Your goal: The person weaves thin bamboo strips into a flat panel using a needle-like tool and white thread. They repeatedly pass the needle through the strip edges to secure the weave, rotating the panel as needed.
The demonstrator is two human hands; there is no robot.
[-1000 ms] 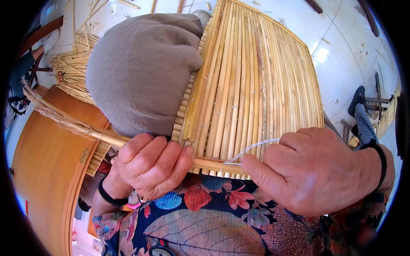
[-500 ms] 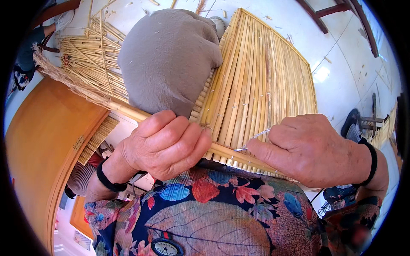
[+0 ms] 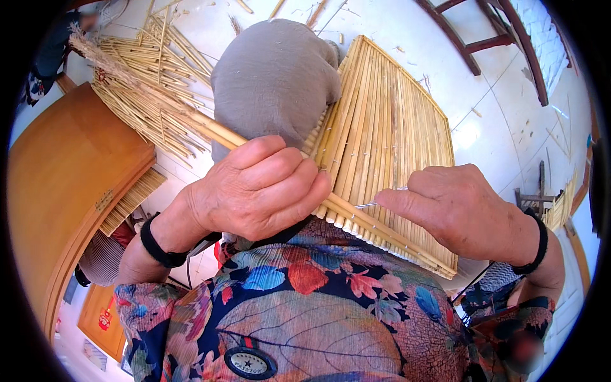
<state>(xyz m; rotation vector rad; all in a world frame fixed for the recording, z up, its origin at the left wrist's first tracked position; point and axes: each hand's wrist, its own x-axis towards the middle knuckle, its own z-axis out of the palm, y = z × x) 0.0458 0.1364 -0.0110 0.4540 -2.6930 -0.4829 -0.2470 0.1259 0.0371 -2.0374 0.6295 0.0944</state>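
Item: reed mat (image 3: 388, 146), lying across my lap with its near edge at 6 o'clock; my left hand (image 3: 254, 191) is curled tight around the loose reed stalk (image 3: 191, 124) laid along that edge, its brushy end running off toward 10 o'clock. My right hand (image 3: 458, 207) pinches a thin pale binding strand (image 3: 382, 202) between thumb and fingertips, just beside the edge. I judge the stitch goes best with the stalk pressed flush against the mat and the strand drawn taut, straight toward 3 o'clock.

bright daylight | glare on pale floor (image 3: 468, 134) | strong fisheye bending, black rim | sharp centre
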